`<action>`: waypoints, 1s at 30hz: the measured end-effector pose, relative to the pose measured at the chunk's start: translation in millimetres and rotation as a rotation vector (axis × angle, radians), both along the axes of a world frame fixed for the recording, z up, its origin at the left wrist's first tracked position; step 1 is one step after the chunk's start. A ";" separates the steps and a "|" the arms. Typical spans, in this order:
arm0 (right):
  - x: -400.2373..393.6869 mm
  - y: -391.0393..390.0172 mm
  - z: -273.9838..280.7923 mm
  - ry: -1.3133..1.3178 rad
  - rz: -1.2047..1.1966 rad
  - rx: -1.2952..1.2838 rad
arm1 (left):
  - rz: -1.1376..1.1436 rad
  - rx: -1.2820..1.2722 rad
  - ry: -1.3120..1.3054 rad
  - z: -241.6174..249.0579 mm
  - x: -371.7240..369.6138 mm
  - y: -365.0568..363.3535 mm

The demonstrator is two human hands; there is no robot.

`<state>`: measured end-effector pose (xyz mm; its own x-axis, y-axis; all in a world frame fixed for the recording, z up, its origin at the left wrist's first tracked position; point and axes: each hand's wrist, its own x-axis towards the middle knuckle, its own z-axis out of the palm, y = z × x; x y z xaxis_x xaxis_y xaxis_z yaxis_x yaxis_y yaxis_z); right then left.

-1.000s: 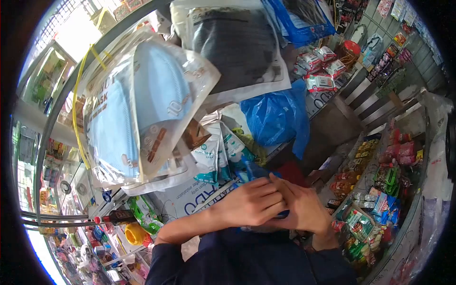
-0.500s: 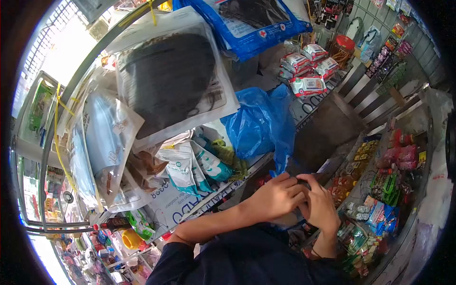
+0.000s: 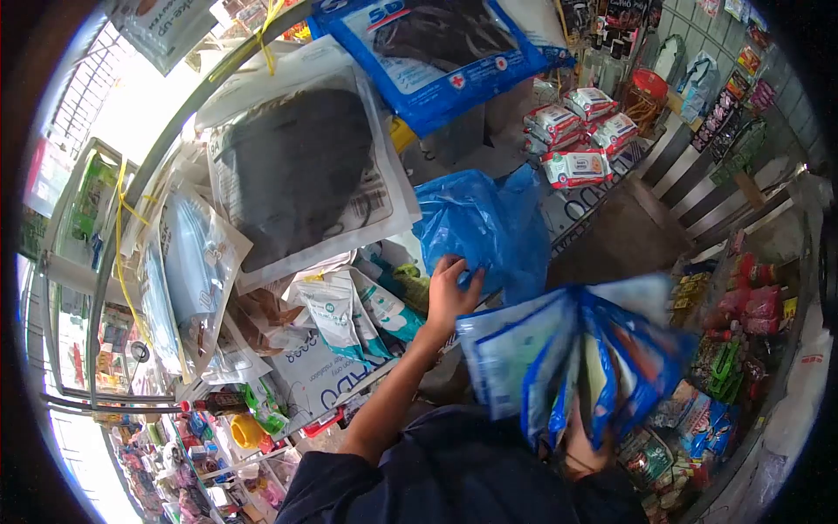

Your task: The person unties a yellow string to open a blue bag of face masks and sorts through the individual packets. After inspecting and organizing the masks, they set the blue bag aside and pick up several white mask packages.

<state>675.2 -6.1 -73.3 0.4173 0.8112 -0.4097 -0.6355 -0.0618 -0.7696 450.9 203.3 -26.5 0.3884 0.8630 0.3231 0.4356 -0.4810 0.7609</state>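
Note:
My left hand (image 3: 454, 290) is at the near side of a blue plastic bag (image 3: 493, 218), fingers bent and thumb apart, with the bag's film between them. The bag lies crumpled on the counter. A fanned bundle of flat packets with blue edges (image 3: 576, 358) rises from my right hand (image 3: 587, 441), which grips it at the bottom close to my body. Motion blurs the packets, so their print cannot be read. Most of the right hand's fingers are hidden behind them.
Red-and-white wipe packs (image 3: 576, 168) sit behind the bag. White-and-teal pouches (image 3: 336, 306) lie left of my left hand. Large hanging packages, one with a black item (image 3: 297, 166), crowd the upper left. Bottles and snacks (image 3: 751, 301) fill the right side.
My hands were together by the bag's near corner and have parted. The left moved up and left onto the bag; the right dropped lower, and the fanned packets have come into view.

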 end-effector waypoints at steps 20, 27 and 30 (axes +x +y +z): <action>71.4 109.2 111.2 -1.028 0.181 -0.104 | -0.103 -0.546 -0.571 49.3 -54.5 -13.0; 68.9 138.2 142.4 -1.633 0.368 0.222 | -0.083 -0.502 -0.644 75.7 -40.5 -3.4; 59.8 148.1 153.2 -1.349 0.397 0.034 | -0.094 -0.422 -0.346 63.8 -38.4 -7.4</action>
<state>735.0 142.0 79.9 0.2125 0.9673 0.1384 0.6380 -0.0301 -0.7694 412.4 195.8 37.3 0.4027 0.9119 0.0795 0.0962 -0.1285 0.9870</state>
